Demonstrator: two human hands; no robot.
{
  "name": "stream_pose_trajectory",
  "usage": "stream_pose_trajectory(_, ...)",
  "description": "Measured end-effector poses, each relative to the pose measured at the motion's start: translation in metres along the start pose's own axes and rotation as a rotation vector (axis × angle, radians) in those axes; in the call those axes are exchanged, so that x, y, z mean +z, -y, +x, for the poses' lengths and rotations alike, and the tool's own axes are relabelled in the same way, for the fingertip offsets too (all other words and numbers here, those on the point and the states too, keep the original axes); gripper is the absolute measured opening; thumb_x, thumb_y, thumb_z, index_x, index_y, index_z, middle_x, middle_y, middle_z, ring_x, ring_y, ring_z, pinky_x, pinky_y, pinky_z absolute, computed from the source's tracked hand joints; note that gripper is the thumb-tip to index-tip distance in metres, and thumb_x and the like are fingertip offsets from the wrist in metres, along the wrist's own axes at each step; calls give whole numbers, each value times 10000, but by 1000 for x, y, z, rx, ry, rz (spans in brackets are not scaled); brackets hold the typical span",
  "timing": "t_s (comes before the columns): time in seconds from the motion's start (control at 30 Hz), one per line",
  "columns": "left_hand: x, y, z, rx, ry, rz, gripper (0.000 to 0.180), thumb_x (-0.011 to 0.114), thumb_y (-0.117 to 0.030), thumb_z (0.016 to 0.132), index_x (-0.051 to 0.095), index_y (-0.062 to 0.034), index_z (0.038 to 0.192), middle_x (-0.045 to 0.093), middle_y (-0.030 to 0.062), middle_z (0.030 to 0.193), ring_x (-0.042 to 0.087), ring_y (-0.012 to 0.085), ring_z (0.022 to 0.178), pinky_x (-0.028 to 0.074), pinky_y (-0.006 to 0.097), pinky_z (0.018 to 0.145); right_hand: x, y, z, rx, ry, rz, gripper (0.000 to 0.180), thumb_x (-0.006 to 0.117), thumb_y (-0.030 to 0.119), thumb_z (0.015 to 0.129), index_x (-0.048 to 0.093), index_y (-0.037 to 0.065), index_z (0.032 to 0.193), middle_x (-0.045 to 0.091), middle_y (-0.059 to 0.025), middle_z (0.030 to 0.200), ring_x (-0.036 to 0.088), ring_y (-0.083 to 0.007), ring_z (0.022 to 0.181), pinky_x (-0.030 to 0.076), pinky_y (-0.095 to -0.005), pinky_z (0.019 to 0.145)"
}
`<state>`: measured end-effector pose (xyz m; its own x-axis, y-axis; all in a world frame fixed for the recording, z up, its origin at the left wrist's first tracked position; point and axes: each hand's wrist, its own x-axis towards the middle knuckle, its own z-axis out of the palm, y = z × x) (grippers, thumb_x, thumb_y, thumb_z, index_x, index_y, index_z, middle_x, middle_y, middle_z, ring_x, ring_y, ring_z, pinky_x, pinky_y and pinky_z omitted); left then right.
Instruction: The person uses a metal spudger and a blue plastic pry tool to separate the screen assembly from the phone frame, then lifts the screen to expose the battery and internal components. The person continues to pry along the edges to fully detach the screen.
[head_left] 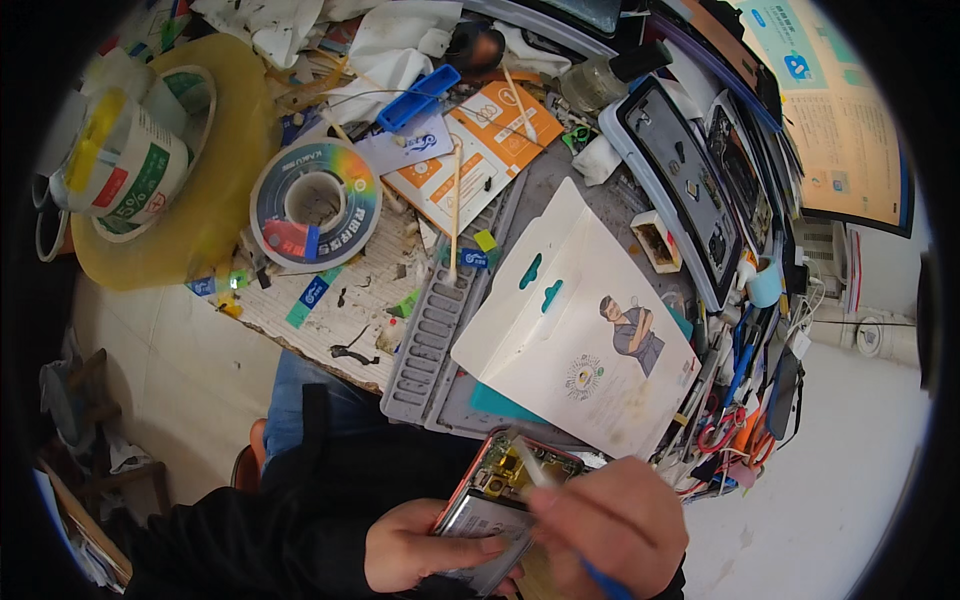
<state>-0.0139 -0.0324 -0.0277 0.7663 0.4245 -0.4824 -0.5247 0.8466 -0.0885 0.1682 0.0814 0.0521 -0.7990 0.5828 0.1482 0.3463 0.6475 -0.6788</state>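
Observation:
At the lower edge of the bench, my left hand (425,545) is closed round an opened smartphone (490,520), its thumb lying across the battery. The phone has a reddish frame and no back cover. Its battery, circuit board and gold-coloured parts at the top end are exposed. My right hand (625,520), somewhat blurred, grips a thin tool (538,466) with a pale front part. Something blue shows below that hand and may be the tool's other end. The tool's tip is over the phone's top end; whether it touches cannot be told.
A grey repair mat (425,350) bears a white cardboard folder (590,340). Leftward are a tape reel (265,205) and a large yellowish tape roll (240,110). Phone housings (680,180), a glass bottle (595,85) and a cluster of hand tools (735,410) line the right side.

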Motion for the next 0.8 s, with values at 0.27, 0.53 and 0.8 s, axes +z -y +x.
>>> stream_pose_trajectory(0.27, -5, 6, 2, 52, -7, 78, 340, 671, -50, 978, 643, 54, 1300, 728, 127, 1190, 682, 203, 1123, 503, 347, 1010, 5, 3, 1, -87, 1, -103, 382, 785, 10, 736, 751, 47, 1114, 636, -108, 901, 638, -286, 685, 493, -370, 586)
stream_pose_trajectory(0.53, -14, 14, 4, 100, -38, 71, 371, 686, -73, 957, 637, 40, 1307, 718, 114, 1203, 654, 191, 1158, 484, 337, 1026, -11, 7, 16, 190, 352, 441, 269, 763, 39, 793, 737, -3, 1057, 609, -94, 813, 646, -259, 671, 462, -352, 545)
stream_pose_trajectory(0.8, -16, 15, 5, 82, 43, 21, 354, 671, -50, 962, 637, 42, 1302, 709, 111, 1222, 653, 187, 1154, 483, 332, 1024, 4, 0, 5, -14, 14, -106, 300, 779, 1, 753, 734, 29, 1049, 600, -107, 899, 604, -272, 682, 460, -356, 576)
